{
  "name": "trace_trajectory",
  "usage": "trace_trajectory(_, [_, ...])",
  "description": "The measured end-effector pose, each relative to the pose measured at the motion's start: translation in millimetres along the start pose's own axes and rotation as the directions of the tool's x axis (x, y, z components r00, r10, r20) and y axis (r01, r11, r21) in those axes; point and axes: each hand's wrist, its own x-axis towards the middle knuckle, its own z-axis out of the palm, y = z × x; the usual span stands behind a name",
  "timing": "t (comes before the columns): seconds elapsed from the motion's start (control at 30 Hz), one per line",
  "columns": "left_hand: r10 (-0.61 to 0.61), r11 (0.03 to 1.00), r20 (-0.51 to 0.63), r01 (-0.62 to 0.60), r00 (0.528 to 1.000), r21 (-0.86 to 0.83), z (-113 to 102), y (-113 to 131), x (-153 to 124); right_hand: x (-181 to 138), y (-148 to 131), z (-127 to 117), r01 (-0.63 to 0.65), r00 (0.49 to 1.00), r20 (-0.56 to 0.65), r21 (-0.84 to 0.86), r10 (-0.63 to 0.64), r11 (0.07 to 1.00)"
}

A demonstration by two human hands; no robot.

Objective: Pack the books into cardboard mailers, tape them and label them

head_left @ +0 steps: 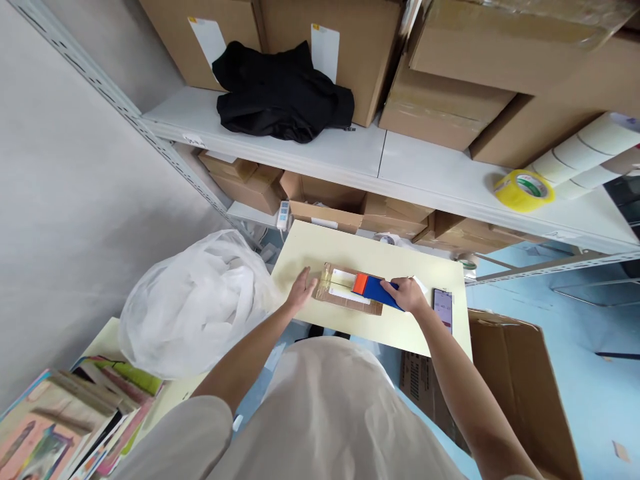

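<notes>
Head view: flat cardboard parcel (350,293) on pale worktop (400,333), left hand (301,289) pressed open on its end, right hand (409,295) gripping blue-and-orange tape dispenser (373,289) mid-parcel, sealing seemingly part-done.

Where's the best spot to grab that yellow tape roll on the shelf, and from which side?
Probably from above and the front: the yellow tape roll lies flat near the shelf edge, its hole facing up. Put the thumb in the hole and fingers on the outer rim. The white rolls crowd its right.
</notes>
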Motion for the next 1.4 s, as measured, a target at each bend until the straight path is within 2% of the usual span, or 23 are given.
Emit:
trace_trajectory(0.07, [0.181,0.968,0.100,-0.195,0.978,0.155,-12,12,5,0,0,-1,-0.005,1.000,0.005,0.005,0.004,1.000])
trace_trajectory(0.13, [0.367,0.837,0.281,-0.446,0.887,0.316,-16,30,15,0,0,-3,-0.013,1.000,0.018,0.008,0.013,1.000])
trace_trajectory(0.2, [0.424,0.701,0.432,-0.591,0.796,0.399,-14,46,25,1,-1,-4,-0.014,0.999,0.036,0.015,0.013,1.000])
trace_trajectory(0.23, [0.416,0.668,0.476,-0.615,0.775,0.419,-11,53,29,1,-2,-5,-0.013,0.999,0.045,0.020,0.012,1.000])
trace_trajectory(0.3, [0.380,0.653,0.511,-0.615,0.771,0.443,-5,59,35,1,-5,-5,-0.014,0.998,0.060,0.023,0.012,1.000])
trace_trajectory(0.43, [0.350,0.668,0.483,-0.575,0.802,0.472,-1,55,35,2,-7,-10,-0.041,0.993,0.107,-0.024,0.043,0.999])
trace_trajectory(0.5, [0.345,0.663,0.478,-0.570,0.808,0.485,-3,53,34,0,1,-16,-0.059,0.989,0.133,-0.059,0.067,0.996])
trace_trajectory(0.67, [0.314,0.643,0.498,-0.567,0.809,0.515,-5,57,34,-16,60,-30,-0.080,0.974,0.203,-0.091,0.097,0.993])
trace_trajectory(0.77, [0.296,0.634,0.504,-0.562,0.811,0.531,-4,60,35,-24,94,-24,-0.117,0.963,0.233,-0.102,0.138,0.988])
trace_trajectory(0.83, [0.291,0.625,0.509,-0.564,0.810,0.540,-4,61,36,-24,104,-15,-0.131,0.960,0.238,-0.097,0.151,0.987])
trace_trajectory(1.07, [0.260,0.588,0.507,-0.552,0.822,0.591,4,63,34,-14,106,5,-0.123,0.960,0.250,-0.027,0.126,0.992])
trace_trajectory(1.2, [0.254,0.587,0.520,-0.557,0.816,0.588,31,81,31,-8,101,10,-0.129,0.962,0.239,-0.012,0.128,0.992])
trace_trajectory(1.3, [0.292,0.586,0.564,-0.610,0.773,0.533,59,101,29,-4,87,18,-0.118,0.965,0.236,0.006,0.114,0.993])
trace_trajectory(1.4, [0.321,0.590,0.587,-0.642,0.743,0.490,76,114,30,-5,76,25,-0.119,0.963,0.250,0.056,0.101,0.991])
